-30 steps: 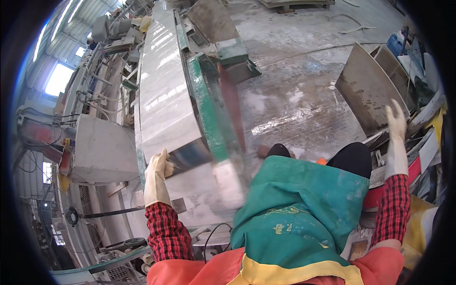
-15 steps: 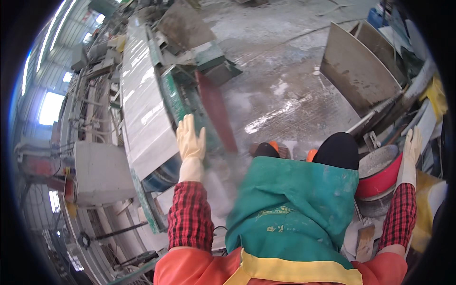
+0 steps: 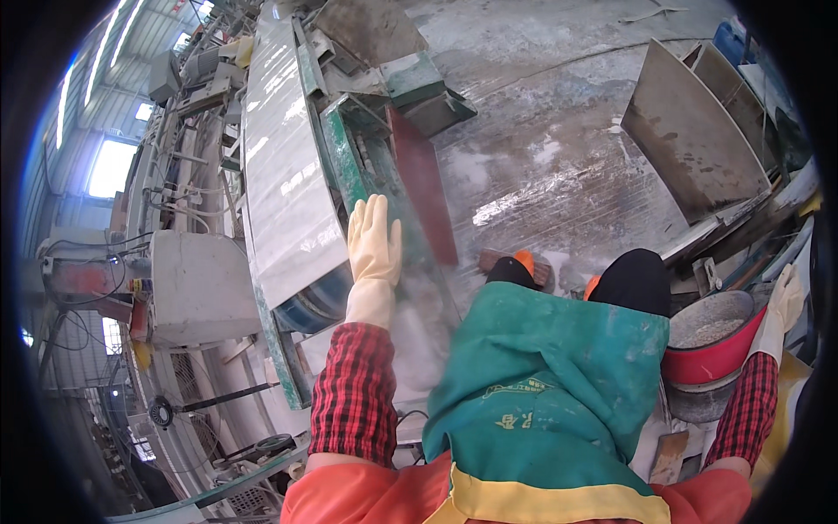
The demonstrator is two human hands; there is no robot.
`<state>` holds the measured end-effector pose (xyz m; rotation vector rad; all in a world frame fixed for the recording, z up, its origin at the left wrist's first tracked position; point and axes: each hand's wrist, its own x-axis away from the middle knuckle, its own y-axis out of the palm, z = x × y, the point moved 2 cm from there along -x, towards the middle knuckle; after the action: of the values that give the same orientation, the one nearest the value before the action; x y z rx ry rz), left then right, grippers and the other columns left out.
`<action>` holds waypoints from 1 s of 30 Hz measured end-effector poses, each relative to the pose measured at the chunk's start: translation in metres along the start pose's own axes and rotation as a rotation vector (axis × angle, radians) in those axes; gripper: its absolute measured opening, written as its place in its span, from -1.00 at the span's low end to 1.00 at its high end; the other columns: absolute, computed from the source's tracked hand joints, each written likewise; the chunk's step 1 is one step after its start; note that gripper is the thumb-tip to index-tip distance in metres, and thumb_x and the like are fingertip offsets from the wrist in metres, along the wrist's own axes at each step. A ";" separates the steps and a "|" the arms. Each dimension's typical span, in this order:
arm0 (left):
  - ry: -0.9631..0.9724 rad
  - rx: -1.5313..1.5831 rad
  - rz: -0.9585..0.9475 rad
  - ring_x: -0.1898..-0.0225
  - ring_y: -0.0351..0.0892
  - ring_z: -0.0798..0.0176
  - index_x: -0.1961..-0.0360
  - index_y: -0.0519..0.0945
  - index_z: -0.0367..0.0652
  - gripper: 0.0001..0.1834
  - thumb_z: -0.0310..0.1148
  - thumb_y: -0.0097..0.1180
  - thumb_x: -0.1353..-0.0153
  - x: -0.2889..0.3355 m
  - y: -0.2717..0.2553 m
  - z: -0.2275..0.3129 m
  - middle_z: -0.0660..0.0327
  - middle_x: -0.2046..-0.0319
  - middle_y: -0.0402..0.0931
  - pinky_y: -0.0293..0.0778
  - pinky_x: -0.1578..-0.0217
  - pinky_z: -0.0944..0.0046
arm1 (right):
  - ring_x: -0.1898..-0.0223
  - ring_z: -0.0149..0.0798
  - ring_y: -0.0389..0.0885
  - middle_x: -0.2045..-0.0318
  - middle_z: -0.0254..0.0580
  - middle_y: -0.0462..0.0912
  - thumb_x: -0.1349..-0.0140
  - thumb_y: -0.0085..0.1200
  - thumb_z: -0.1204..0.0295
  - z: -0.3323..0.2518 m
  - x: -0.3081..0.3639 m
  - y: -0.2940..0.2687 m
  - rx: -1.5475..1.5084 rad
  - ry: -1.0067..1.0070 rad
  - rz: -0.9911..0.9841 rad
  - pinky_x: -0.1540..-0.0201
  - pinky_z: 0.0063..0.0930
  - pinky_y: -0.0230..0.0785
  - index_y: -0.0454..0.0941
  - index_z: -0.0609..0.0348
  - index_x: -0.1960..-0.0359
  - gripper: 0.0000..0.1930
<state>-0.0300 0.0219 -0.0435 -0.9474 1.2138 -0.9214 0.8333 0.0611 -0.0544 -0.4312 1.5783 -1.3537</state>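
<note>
My left hand (image 3: 374, 255), in a cream rubber glove, is held out flat with its fingers stretched and nothing in it. It is nearest the green metal frame (image 3: 343, 148) at the end of a conveyor with a pale, wet belt (image 3: 292, 166). Whether the hand touches the frame I cannot tell. My right hand (image 3: 779, 306), gloved the same way, reaches out at the far right with its fingers extended. It is beside a red bucket (image 3: 709, 364) that has a grey basin of pale grit (image 3: 711, 323) in its top. No object shows in that hand.
A blue roller (image 3: 310, 306) sits under the belt's near end. A reddish-brown panel (image 3: 421, 183) leans beside the frame. Large brown boards (image 3: 694, 131) stand at the right. The concrete floor (image 3: 541, 166) is wet. A grey box-shaped housing (image 3: 199, 288) stands left of the conveyor.
The whole view has shifted, so the conveyor, boards and bucket lie farther right in the picture. Both hands stay stretched out in much the same places relative to them.
</note>
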 end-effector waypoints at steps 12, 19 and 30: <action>0.092 0.078 0.014 -0.31 0.35 -0.24 -0.21 0.46 -0.28 -0.53 -0.40 0.14 -0.28 -0.005 0.011 -0.007 -0.08 -0.22 0.47 0.25 -0.34 -0.05 | -0.41 -0.03 0.28 -0.38 -0.03 0.37 -0.50 -0.24 -0.03 0.039 -0.002 0.046 -0.137 -0.075 -0.012 -0.45 -0.29 0.06 0.33 0.17 -0.39 -0.37; 0.089 0.070 0.021 -0.32 0.34 -0.22 -0.21 0.47 -0.26 -0.53 -0.39 0.14 -0.28 -0.003 0.008 -0.009 -0.09 -0.22 0.47 0.24 -0.34 -0.04 | -0.41 -0.03 0.27 -0.37 0.00 0.37 -0.50 -0.23 -0.01 0.020 0.007 0.030 -0.119 -0.078 -0.004 -0.46 -0.25 0.05 0.34 0.17 -0.38 -0.39; 0.093 0.137 0.038 -0.32 0.34 -0.21 -0.22 0.48 -0.25 -0.54 -0.41 0.12 -0.29 -0.005 0.010 -0.005 -0.06 -0.22 0.47 0.24 -0.35 -0.03 | -0.39 0.05 0.29 -0.33 0.10 0.40 -0.48 -0.22 -0.02 0.009 0.030 0.007 -0.017 -0.031 -0.001 -0.45 -0.17 0.06 0.38 0.22 -0.34 -0.38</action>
<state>-0.0346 0.0296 -0.0516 -0.7774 1.2257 -1.0143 0.8289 0.0352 -0.0725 -0.4616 1.5657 -1.3294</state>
